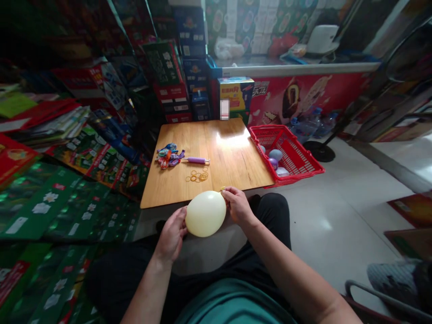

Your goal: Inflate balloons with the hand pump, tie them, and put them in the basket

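Observation:
A pale yellow inflated balloon sits between my hands, just off the near edge of the wooden table. My left hand cups its left side. My right hand pinches the balloon's neck at its upper right. On the table, a pile of deflated coloured balloons lies next to a small purple hand pump. Loose yellow rubber bands are scattered just below the pump, a short way beyond the balloon.
A red plastic basket holding several inflated pastel balloons stands on the floor right of the table. Stacked boxes rise behind it, beside a red-fronted freezer. Merchandise packs line the left side. A fan base stands on the tiled floor.

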Demonstrator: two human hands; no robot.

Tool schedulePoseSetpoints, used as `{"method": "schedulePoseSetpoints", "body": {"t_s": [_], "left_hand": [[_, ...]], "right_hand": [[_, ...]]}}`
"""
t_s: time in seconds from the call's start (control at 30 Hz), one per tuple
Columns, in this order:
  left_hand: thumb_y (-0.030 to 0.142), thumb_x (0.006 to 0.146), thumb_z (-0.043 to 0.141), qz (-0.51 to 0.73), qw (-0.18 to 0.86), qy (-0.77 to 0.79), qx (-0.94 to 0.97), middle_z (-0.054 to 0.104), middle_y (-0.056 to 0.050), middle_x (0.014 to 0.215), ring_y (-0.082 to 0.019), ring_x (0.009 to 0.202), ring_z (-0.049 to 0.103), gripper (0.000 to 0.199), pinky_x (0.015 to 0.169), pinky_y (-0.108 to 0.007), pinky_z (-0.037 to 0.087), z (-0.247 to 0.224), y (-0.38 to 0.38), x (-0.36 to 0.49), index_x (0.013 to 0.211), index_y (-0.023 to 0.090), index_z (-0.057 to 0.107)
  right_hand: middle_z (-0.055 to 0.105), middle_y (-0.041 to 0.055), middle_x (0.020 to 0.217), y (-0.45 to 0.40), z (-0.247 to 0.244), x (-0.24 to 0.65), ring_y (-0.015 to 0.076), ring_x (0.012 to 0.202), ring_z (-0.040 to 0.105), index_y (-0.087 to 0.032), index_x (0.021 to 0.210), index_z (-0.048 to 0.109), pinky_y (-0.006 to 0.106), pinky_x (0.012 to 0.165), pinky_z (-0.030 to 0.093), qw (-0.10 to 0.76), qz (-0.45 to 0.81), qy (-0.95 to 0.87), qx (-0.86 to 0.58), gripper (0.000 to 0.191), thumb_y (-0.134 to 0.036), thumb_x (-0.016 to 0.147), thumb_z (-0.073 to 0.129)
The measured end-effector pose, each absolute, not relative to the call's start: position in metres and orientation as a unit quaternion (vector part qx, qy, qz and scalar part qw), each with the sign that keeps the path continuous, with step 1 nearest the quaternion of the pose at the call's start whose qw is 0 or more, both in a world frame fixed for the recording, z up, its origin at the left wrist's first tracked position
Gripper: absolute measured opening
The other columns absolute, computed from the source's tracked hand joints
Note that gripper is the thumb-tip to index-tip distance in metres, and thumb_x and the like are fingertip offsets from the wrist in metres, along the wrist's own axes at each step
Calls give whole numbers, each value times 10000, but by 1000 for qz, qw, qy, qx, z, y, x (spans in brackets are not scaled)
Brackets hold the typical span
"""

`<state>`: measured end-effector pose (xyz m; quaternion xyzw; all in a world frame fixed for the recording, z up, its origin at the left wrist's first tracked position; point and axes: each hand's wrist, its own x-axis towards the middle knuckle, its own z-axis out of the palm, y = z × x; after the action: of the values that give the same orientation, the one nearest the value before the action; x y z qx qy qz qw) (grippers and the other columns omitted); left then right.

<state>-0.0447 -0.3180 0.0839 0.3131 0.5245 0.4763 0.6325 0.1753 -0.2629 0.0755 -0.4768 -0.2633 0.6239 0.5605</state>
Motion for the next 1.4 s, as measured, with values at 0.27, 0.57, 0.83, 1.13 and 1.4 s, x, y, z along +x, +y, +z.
{"method": "schedulePoseSetpoints", "body": {"t_s": [0.27, 0.57, 0.83, 1.13, 1.4], "left_hand": [[532, 796, 853, 481, 632, 473, 381, 699, -113, 1226, -264, 1113, 677, 592, 860, -326, 559, 108, -276, 24, 1222, 179, 643], [541, 809, 813, 375, 587, 472, 541, 719, -121, 1155, -276, 1101, 654, 667, 924, -372, 523, 119, -200, 130, 1319, 142, 656], [550, 823, 791, 368, 547, 445, 606, 685, -111, 1083, -221, 951, 672, 521, 837, -352, 541, 100, -126, 239, 1119, 153, 628], [394, 859, 779, 309, 527, 392, 688, 740, -148, 1138, -259, 1005, 720, 362, 861, -378, 583, 83, -78, 340, 1120, 158, 692], [295, 822, 819, 286, 503, 392, 715, 765, -137, 1165, -274, 1057, 720, 397, 941, -383, 570, 60, -55, 389, 1186, 163, 730]], "right_hand": [[509, -59, 597, -236, 86, 249, 83, 513, 405, -186, 740, 604, 224, 466, 303, 605, 581, -236, -491, 276, -371, 662, 794], [614, -40, 675, -202, 75, 371, 110, 530, 527, -182, 900, 654, 236, 477, 429, 632, 507, -213, -546, 313, -328, 650, 772], [646, -20, 668, -174, 67, 482, 123, 550, 570, -174, 886, 657, 244, 510, 488, 646, 440, -200, -591, 279, -303, 661, 760], [672, -2, 668, -152, 33, 576, 107, 514, 590, -164, 884, 654, 212, 476, 492, 655, 385, -141, -634, 245, -261, 687, 764], [651, 13, 630, -145, 13, 617, 94, 463, 561, -154, 796, 630, 183, 410, 466, 658, 358, -113, -652, 163, -224, 702, 743]]}}
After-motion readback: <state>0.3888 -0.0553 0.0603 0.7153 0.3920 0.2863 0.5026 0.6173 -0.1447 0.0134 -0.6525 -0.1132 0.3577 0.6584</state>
